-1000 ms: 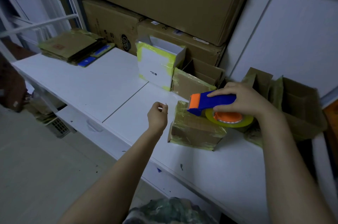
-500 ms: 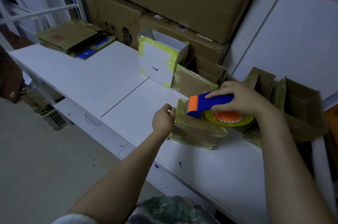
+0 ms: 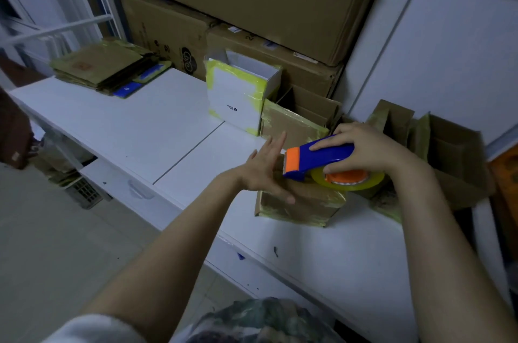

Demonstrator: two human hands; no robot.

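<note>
Blue-and-orange tape dispenser, brown box

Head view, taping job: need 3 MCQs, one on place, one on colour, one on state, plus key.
1. Where is the tape dispenser?
A. Hanging from a hook
B. On top of the small taped box
C. Inside a drawer

2. What colour is the dispenser's handle?
A. Blue
B. Green
C. Red

3. How is the left hand?
A. Clenched in a fist
B. Gripping the dispenser
C. Open, fingers straight, against the box

Key:
1 B, it lies on the box top, gripped by the right hand.
2 A, the body is blue with an orange head.
3 C, spread straight fingers touch the box's left edge.
</note>
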